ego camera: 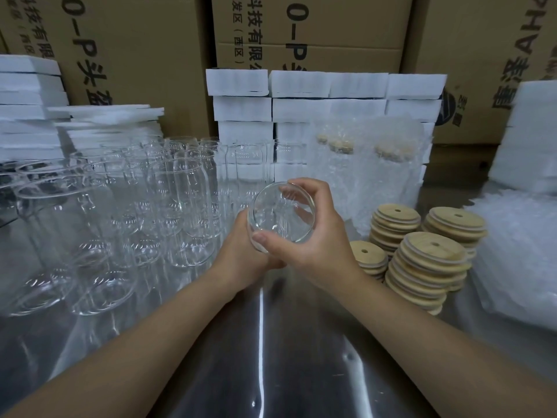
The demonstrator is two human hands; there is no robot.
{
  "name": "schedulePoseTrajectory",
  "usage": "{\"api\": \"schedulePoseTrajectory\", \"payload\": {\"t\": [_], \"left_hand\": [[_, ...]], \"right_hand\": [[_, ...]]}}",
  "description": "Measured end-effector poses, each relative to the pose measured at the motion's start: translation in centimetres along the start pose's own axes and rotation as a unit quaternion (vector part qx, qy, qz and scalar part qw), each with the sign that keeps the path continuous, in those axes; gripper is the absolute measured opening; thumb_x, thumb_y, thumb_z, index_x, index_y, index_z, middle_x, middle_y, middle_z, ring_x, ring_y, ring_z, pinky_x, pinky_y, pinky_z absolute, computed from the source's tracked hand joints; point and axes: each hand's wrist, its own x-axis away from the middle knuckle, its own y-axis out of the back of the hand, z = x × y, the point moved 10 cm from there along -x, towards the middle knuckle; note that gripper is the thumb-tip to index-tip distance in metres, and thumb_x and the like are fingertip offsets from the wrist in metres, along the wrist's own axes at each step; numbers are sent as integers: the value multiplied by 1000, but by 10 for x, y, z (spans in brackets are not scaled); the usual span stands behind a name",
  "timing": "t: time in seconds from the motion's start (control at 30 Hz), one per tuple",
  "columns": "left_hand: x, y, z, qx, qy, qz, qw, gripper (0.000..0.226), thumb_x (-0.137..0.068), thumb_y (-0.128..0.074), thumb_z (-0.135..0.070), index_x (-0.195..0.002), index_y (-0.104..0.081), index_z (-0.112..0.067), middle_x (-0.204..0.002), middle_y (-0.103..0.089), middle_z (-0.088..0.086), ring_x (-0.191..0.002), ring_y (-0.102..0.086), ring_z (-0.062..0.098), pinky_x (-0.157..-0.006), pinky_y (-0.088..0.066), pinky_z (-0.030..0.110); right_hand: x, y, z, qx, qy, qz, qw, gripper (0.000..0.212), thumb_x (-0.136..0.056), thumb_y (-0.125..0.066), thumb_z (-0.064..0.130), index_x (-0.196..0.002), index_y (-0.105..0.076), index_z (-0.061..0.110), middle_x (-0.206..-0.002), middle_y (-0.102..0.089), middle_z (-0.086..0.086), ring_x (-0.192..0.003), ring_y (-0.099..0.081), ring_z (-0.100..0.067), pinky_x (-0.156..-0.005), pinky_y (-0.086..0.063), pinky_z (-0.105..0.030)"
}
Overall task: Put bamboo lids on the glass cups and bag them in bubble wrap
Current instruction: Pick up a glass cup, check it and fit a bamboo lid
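Curling round a clear glass cup, the right hand's fingers clasp its rim, while the left hand grips the body beneath. The cup tilts, its round end toward the camera and its long axis slanting down and away. Right of it stand stacks of flat bamboo lids. To its left are smooth empty cups, and behind it are wrapped cups on the shiny surface.
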Motion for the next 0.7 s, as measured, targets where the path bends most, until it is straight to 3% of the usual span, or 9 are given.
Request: {"api": "schedulePoseTrajectory", "payload": {"t": [0.1,0.23,0.33,0.4,0.47,0.5,0.57,0.7], "left_hand": [[0,1,-3,15,-14,-8,1000,84,-49,-72,-28,-121,-30,-28,-87,-52,-19,-70,-51,-29,-56,-42,0],[2,-1,-7,42,-39,-8,998,88,-54,-81,-17,-128,-33,-23,-99,-43,-27,-77,-50,-31,-58,-42,-1],[4,2,-12,58,-41,-26,997,78,-51,-73,-35,-120,-36,-33,-107,-41,-30,-85,-49,-31,-65,-42,-1],[3,5,-10,73,-31,-35,996,86,-47,-63,-50,-127,-40,-29,-111,-46,-26,-90,-50,-27,-72,-43,1],[0,9,-3,71,-5,-37,997,99,-48,-59,-53,-139,-38,-19,-125,-50,-13,-104,-52,-15,-87,-44,13],[0,11,-1,52,2,-34,998,99,-51,-62,-48,-142,-35,-19,-134,-49,-3,-114,-52,-1,-92,-44,21],[2,9,-2,-7,-2,-16,1000,98,-57,-67,-34,-146,-29,-20,-142,-46,6,-124,-49,17,-94,-41,26],[2,9,-4,-51,5,-18,999,103,-53,-71,-42,-145,-31,-16,-143,-43,12,-128,-47,27,-106,-42,42]], "right_hand": [[0,1,4,5,8,-4,1000,66,-60,-80,42,-115,-46,28,-115,-58,14,-113,-54,2,-94,-40,-11],[1,2,13,19,34,-2,999,62,-64,-80,33,-119,-51,30,-118,-57,15,-116,-54,-1,-100,-42,-19],[1,1,18,28,44,0,999,62,-65,-80,29,-121,-52,31,-119,-58,12,-115,-54,-1,-98,-41,-16],[2,0,18,31,43,2,999,61,-65,-81,28,-118,-53,28,-118,-58,11,-115,-53,-1,-97,-39,-14],[3,-1,17,34,40,5,999,61,-64,-82,29,-117,-53,25,-117,-57,14,-114,-53,-1,-97,-38,-12],[3,-2,16,35,38,5,999,61,-63,-82,31,-116,-52,24,-116,-57,15,-114,-54,-1,-96,-39,-12],[4,-1,15,33,33,-2,999,62,-62,-82,35,-115,-52,22,-115,-58,15,-113,-55,0,-96,-39,-12],[4,3,13,15,24,-32,999,59,-62,-83,38,-110,-53,21,-112,-61,11,-110,-57,-1,-94,-41,-12]]}}
